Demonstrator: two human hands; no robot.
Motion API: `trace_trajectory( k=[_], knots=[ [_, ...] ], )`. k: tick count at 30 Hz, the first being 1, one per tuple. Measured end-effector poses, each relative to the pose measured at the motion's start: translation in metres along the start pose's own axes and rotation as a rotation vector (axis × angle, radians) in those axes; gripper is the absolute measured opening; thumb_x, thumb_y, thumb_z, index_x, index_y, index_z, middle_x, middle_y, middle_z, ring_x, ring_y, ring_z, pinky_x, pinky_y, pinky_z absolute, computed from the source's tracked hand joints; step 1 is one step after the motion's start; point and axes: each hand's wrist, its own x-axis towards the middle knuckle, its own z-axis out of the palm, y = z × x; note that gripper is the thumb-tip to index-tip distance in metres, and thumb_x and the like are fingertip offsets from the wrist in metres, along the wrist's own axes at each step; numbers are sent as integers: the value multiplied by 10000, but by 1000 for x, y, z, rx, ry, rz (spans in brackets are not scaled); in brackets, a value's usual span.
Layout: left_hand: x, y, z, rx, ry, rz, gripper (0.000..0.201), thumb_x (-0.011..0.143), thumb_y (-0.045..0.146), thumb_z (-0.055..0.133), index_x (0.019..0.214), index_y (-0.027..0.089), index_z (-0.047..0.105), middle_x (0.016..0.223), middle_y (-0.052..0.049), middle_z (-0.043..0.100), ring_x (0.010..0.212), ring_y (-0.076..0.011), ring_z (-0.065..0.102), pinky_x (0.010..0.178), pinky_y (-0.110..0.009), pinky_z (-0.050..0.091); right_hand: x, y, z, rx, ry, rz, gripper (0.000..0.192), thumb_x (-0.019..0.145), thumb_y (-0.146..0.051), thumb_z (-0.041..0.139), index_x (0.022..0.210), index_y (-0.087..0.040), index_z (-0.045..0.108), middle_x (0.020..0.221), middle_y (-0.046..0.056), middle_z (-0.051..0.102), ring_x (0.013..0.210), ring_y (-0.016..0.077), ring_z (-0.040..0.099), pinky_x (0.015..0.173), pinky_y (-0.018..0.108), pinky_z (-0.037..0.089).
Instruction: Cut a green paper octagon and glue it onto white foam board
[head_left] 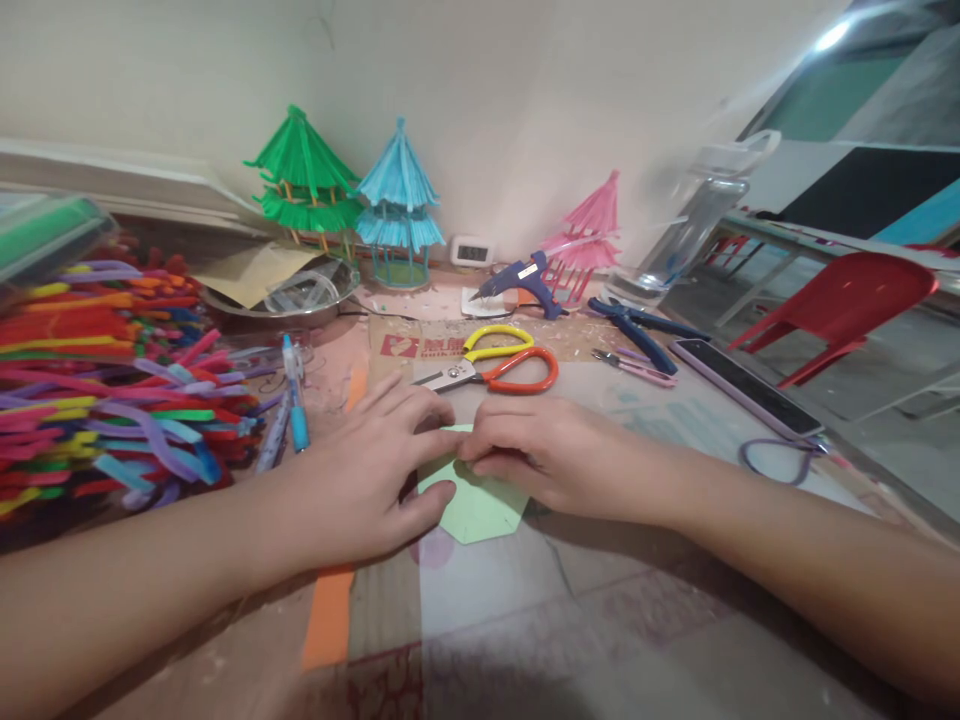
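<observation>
A light green paper polygon (484,510) lies flat on the work surface between my hands. My left hand (382,460) rests on its left side, fingers spread, with the thumb and index finger on the paper. My right hand (536,450) is closed in a pinch over the paper's upper part; whatever its fingertips hold is hidden. Just beyond my hands lie scissors (517,372) with one yellow and one orange handle loop. An orange strip (328,615) runs under my left forearm.
Colourful pipe cleaners (112,400) heap up at left, near pens (296,395). Behind stand green (304,170), blue (400,200) and pink (589,235) tiered models, a timer (472,250) and a glue gun (521,280). Pliers (637,325), a cutter (636,368) and a phone (746,388) lie right.
</observation>
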Motion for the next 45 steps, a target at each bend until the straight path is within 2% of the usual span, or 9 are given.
trace_trajectory(
  k=[6,12,19,22,27,33,37,41,45],
  knots=[
    [1,0,-1,18,-21,5,354,910,285,504,1239,238,624,1154,-95,564,1100,-294,521,951,-524,445,-1,-7,-19,-98,-168,90,165,891,-55,557,866,-171,670,824,17,664,735,142,602,664,252,435],
    [0,0,0,-12,-1,-1,312,890,273,515,1167,221,652,1153,-99,570,1114,-300,522,967,-527,447,1,-3,-4,-58,21,-6,126,919,-94,556,872,-163,650,841,39,657,764,154,587,675,258,445],
    [1,1,-2,17,-21,-3,351,910,287,512,1236,235,632,1146,-96,571,1110,-295,528,983,-540,439,0,-9,-22,-106,-201,137,173,880,-46,558,847,-179,664,788,6,657,700,138,584,653,247,425],
    [1,2,-2,27,-18,7,330,906,282,510,1203,212,638,1150,-106,576,1102,-297,537,996,-561,427,0,-9,-18,-52,-131,128,147,882,-51,574,854,-165,663,783,11,648,698,136,572,648,248,425],
    [1,2,-2,28,10,-8,282,878,306,548,1114,177,632,1150,-108,597,1126,-306,540,1045,-562,401,0,-3,-7,205,-12,138,84,893,-99,582,875,-163,633,813,13,634,712,130,586,651,247,469],
    [2,4,-3,47,10,-24,305,864,345,589,1103,166,653,1122,-110,608,1106,-307,535,1019,-552,416,-3,-11,3,793,96,321,50,929,-256,520,954,-217,538,837,-27,541,617,100,612,559,229,536],
    [1,5,-4,39,22,-26,285,883,364,573,1054,155,668,1114,-114,618,1080,-299,549,1022,-550,409,-3,-12,8,693,88,282,35,923,-219,519,934,-199,545,881,-9,577,634,91,633,566,210,516],
    [0,3,-3,51,42,-31,349,901,396,574,1131,146,653,1141,-126,622,1096,-309,555,983,-522,445,-2,1,6,557,137,193,40,906,-193,528,919,-196,566,842,-1,575,677,106,604,579,211,520],
    [-4,7,-2,112,82,-2,337,937,377,549,1181,155,618,1122,-114,641,1082,-296,583,943,-489,477,1,18,4,616,245,262,67,882,-236,556,936,-202,574,828,-8,569,625,109,593,533,226,524]
  ],
)
